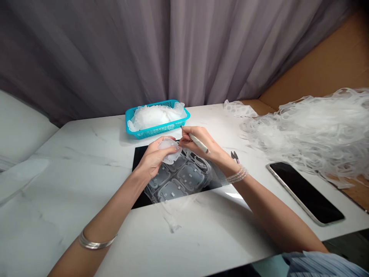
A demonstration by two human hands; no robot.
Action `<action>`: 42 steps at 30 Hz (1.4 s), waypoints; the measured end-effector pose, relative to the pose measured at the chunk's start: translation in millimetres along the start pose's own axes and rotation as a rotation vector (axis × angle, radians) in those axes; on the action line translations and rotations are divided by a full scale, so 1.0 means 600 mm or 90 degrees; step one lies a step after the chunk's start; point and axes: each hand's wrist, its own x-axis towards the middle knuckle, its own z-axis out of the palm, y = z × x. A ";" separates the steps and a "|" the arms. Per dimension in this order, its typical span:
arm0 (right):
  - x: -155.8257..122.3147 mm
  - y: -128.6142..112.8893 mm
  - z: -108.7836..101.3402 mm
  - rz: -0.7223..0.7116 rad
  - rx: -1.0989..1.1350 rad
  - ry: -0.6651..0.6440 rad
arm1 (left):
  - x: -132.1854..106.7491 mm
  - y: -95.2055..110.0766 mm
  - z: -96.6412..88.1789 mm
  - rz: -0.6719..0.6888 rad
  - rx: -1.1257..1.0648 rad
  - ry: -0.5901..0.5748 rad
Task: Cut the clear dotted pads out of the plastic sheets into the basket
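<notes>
My left hand (pixel 150 157) is closed on a small translucent, rounded plastic piece (pixel 168 156), its thumb lying across the front. Just to its right, my right hand (pixel 203 138) grips a white pen-like tool (pixel 198 143), dark tip pointing up and away to the left. The fingertips of that hand meet near the piece's right edge; whether they also pinch it is too small to tell. Beneath both hands, a clear sheet with several rounded, holed shapes (pixel 171 189) lies on a black mat (pixel 138 159). Thin clear strips (pixel 201 159) trail under my right hand.
Behind my hands stands a blue basket (pixel 161 130) holding a heap of whitish translucent pieces. A large tangle of clear scraps (pixel 317 127) fills the right side. A phone (pixel 305 192) lies front right. Two dark tool tips (pixel 235 156) show beside my right wrist.
</notes>
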 end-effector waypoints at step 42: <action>0.006 -0.017 -0.049 0.162 0.419 0.050 | -0.030 0.045 0.003 0.065 -0.140 0.015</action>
